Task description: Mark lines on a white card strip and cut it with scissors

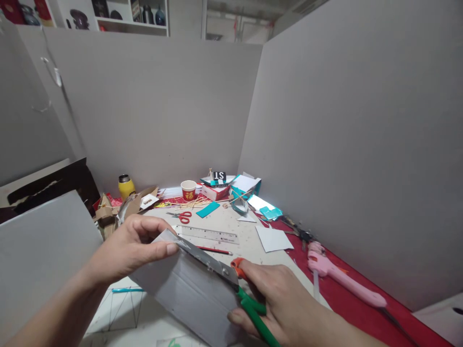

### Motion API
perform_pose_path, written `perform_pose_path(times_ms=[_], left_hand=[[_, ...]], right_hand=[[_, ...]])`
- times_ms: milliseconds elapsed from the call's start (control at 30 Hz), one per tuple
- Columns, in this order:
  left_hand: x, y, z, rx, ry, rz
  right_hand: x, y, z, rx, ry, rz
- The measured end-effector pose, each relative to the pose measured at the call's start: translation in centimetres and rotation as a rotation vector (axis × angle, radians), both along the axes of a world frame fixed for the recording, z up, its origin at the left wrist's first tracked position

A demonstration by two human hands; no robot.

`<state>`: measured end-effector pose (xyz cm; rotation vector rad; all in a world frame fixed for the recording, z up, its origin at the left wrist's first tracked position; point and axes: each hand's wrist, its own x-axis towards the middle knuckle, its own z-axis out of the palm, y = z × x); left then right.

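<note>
My left hand pinches the upper left corner of a grey-white sheet of card, thumb on the near side. In my right hand is a large pair of scissors with green and orange handles. Their blades point up and left along the card's upper edge, and the tips reach close to my left fingers. The card is tilted above the table, and its lower edge runs out of view. Behind it lie a clear ruler and a red pencil.
Small red scissors, a paper cup, a yellow bottle and card scraps stand or lie farther back. A pink glue gun rests on red cloth at the right. A large pale board leans at the left.
</note>
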<state>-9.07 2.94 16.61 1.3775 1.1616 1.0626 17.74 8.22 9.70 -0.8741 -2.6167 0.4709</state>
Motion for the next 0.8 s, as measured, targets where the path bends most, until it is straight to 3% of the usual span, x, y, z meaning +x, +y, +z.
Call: perform_pose_path(times_ms=[300,600,800], left_hand=[[-0.1,0.1,-0.1,0.039,0.017,0.012],[-0.1,0.1,-0.1,0.091,0.018,-0.012],[-0.1,-0.1,0.0,0.105,0.017,-0.015]], right_hand=[[0.0,0.1,-0.7,0.108,0.017,-0.024],[0.1,0.1,-1.0,0.038,0.06,0.021],[0.3,0.3,-1.1,0.106,0.084,0.017]])
